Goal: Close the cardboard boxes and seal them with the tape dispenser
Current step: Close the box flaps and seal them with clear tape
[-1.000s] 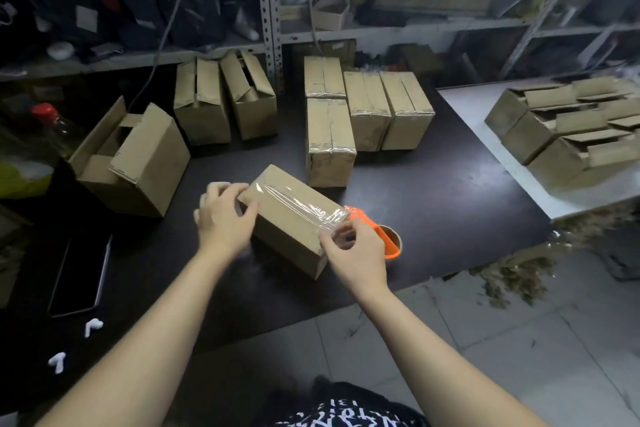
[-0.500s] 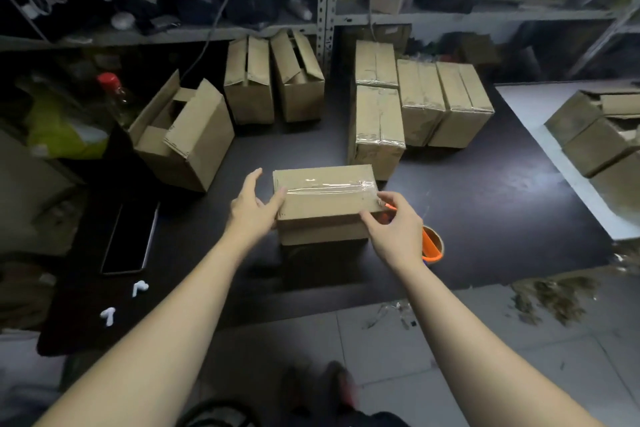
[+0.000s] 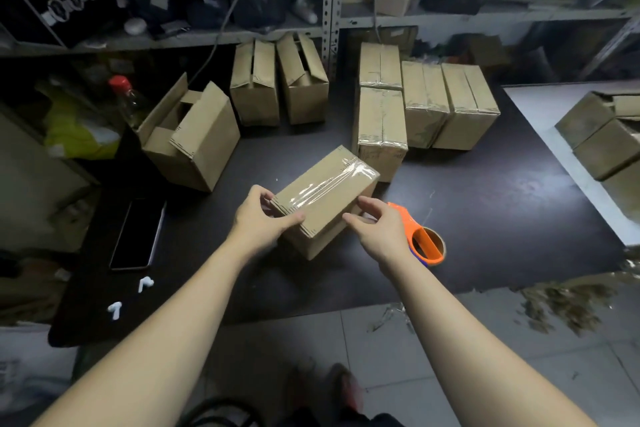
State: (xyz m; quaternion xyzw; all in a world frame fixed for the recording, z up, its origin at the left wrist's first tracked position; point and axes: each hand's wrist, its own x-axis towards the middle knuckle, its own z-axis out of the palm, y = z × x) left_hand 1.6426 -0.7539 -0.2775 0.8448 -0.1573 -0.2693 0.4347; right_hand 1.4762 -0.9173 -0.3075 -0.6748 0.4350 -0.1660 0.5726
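Note:
A small cardboard box (image 3: 325,196) with clear tape along its top seam sits at an angle on the black table (image 3: 485,211). My left hand (image 3: 258,218) grips its near left corner, thumb on top. At the box's near right edge my right hand (image 3: 377,225) has its fingers spread, touching or just off the cardboard. The orange tape dispenser (image 3: 422,239) lies on the table right behind my right hand. Several taped boxes (image 3: 426,104) stand at the back. An open box (image 3: 190,139) lies on its side to the left.
Two untaped boxes (image 3: 277,80) stand by the shelf post. A phone (image 3: 138,234) and two white earbuds (image 3: 130,295) lie at the near left. More open boxes (image 3: 602,135) rest on a white surface at right. A red-capped bottle (image 3: 126,97) stands far left.
The taped box has been turned counter-clockwise, its far end now pointing toward the back right. My right hand has come off the box's end to its near side.

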